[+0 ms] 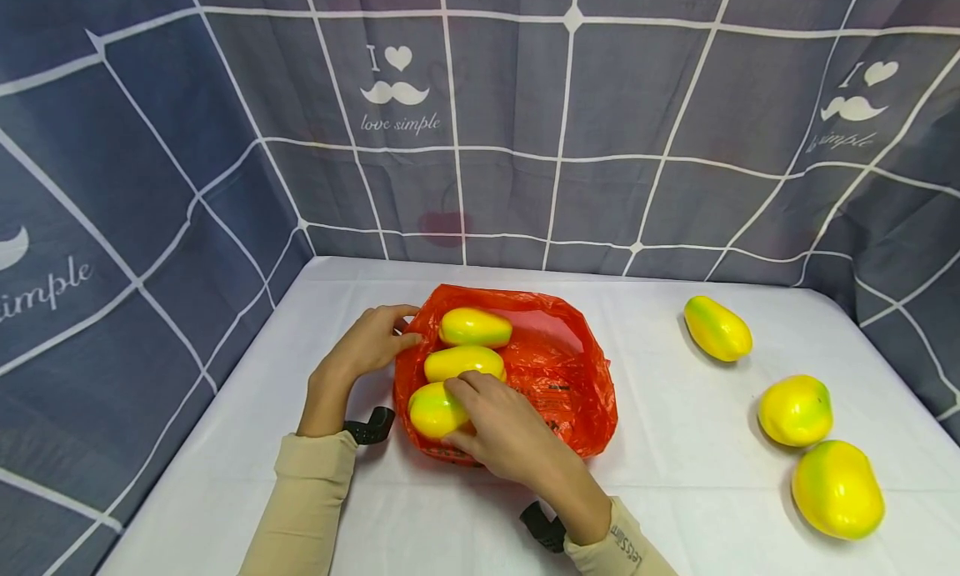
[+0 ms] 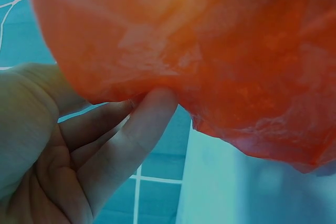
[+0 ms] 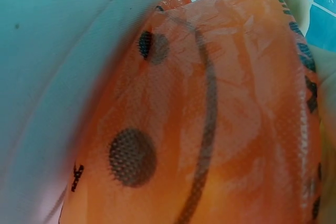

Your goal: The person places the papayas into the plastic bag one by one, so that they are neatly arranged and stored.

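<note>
An opened red plastic bag sits on the table with its mouth facing up. Inside, along its left side, lie a back mango, a middle mango and a front mango, all yellow-green. My left hand pinches the bag's left rim between thumb and fingers; the left wrist view shows the red film over the fingertips. Reaching inside, my right hand holds the front mango, thumb near and fingers over its right end. The bag wall hides those fingers in the right wrist view.
Three more yellow-green mangoes lie right of the bag: one at the back, one in the middle, one nearest. A white cloth covers the table. Grey checked curtain hangs behind and at both sides.
</note>
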### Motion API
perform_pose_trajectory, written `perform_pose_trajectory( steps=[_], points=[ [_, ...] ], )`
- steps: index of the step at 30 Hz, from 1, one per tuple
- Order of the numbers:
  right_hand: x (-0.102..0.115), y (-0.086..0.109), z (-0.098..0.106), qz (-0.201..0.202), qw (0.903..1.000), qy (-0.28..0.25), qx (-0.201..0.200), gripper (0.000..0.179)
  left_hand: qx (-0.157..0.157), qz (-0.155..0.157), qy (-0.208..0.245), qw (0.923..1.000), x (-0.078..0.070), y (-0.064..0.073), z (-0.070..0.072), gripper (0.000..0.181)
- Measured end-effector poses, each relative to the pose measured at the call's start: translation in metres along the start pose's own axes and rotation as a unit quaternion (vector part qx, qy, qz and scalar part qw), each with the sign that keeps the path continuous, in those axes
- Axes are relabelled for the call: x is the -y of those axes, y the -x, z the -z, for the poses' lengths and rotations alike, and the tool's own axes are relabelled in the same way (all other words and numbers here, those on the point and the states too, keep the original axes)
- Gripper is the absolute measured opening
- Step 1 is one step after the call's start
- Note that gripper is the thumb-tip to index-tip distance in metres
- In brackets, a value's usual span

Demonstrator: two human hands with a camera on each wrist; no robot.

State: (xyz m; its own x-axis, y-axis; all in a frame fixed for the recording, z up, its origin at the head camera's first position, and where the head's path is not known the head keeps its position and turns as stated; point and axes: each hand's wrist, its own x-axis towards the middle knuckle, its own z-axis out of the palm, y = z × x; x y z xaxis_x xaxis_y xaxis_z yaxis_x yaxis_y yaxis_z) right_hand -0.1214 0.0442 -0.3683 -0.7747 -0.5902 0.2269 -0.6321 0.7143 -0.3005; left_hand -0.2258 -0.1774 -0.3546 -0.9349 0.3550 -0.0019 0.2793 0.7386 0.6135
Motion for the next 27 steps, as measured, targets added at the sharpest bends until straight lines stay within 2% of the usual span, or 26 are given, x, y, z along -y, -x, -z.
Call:
perform_pose_trajectory(
  steps=[22, 27],
  points=[
    [-0.003, 0.001, -0.011, -0.021, 0.9994, 0.01, 0.024, 0.06, -0.005, -0.019, -0.001, 0.9998, 0.002, -0.002, 0.001, 0.041],
    [-0.003, 0.002, -0.012, -0.017, 0.9996, 0.012, 0.019, 0.059, -0.004, -0.009, -0.002, 1.0, 0.001, -0.001, 0.001, 0.042]
  ],
)
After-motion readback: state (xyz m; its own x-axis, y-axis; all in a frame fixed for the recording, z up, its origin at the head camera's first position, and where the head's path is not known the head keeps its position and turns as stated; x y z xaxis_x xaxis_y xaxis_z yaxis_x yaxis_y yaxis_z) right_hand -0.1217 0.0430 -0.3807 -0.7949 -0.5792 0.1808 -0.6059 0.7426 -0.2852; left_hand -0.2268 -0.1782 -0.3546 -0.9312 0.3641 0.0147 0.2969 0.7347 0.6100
